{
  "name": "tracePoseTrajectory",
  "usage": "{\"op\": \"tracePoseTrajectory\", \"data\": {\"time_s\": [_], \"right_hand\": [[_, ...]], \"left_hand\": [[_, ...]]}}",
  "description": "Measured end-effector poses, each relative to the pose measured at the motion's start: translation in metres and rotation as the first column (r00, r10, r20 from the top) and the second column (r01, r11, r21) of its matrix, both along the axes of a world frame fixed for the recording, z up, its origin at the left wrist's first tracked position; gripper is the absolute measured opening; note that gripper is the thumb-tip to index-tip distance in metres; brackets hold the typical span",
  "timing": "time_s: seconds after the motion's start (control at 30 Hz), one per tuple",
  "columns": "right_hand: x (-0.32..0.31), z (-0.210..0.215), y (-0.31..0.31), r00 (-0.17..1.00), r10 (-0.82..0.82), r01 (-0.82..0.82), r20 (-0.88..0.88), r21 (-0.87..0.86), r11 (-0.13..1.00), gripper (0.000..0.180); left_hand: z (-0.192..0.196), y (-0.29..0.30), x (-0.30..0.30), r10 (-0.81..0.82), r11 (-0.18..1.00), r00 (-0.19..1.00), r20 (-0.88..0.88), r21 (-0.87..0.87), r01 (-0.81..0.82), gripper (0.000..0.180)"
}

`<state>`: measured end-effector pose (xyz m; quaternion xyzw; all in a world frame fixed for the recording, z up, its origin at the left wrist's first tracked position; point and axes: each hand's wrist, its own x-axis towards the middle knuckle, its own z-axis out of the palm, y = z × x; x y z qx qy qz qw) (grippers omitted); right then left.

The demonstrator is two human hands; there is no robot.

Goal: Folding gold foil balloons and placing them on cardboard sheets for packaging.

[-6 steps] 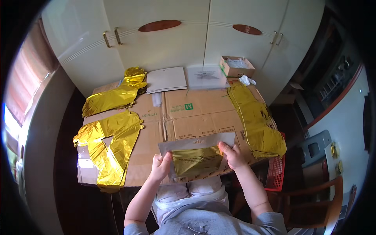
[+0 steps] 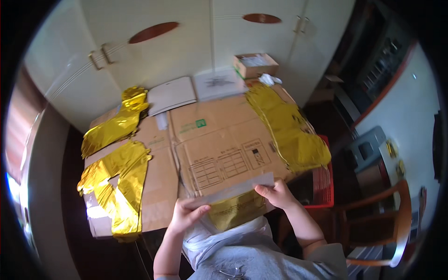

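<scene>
Just past the table's front edge, above my lap, I hold a clear plastic bag [image 2: 228, 190] with a folded gold foil sheet [image 2: 238, 211] inside it. My left hand [image 2: 185, 215] pinches the bag's left end between thumb and fingers. At the other end my right hand [image 2: 276, 193] grips it, thumb on top. The bag's pale upper strip slants up toward the right. On the table's left lie flat gold foil balloons [image 2: 128, 163], one of them with a hole in its middle. Another gold foil balloon [image 2: 287, 130] covers the right side.
Cardboard [image 2: 210, 121] covers the table. Along its back are a grey board stack [image 2: 171, 95], a clear plastic stack [image 2: 219, 85], an open box [image 2: 256, 67] and a crumpled white tissue [image 2: 269, 79]. A red basket [image 2: 323, 186] and wooden chair [image 2: 396, 219] stand at right.
The bag has come down toward my lap and tilted, its face now foreshortened, with both hands still on it. The whole view has swung to the right.
</scene>
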<state>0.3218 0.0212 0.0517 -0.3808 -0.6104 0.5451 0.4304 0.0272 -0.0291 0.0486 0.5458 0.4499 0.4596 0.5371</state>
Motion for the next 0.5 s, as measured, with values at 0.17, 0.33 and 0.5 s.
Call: {"op": "tracePoseTrajectory", "data": {"time_s": [0.17,0.33,0.5], "right_hand": [[0.068,-0.026,-0.061,0.771,-0.535,0.464,0.344,0.271,0.843,0.024],[0.071,-0.023,-0.136,0.981,-0.182,0.196,0.073,-0.395,0.898,0.039],[0.099,-0.060,-0.143,0.865,-0.466,0.493,0.188,-0.494,0.717,0.018]], "left_hand": [[-0.018,-0.022,0.051,0.244,0.761,0.846,-0.473,0.635,0.136,0.024],[-0.059,-0.032,0.125,0.113,0.523,0.683,-0.721,0.628,0.576,0.041],[-0.073,-0.027,0.187,-0.039,0.385,0.749,-0.662,0.681,0.623,0.041]]}}
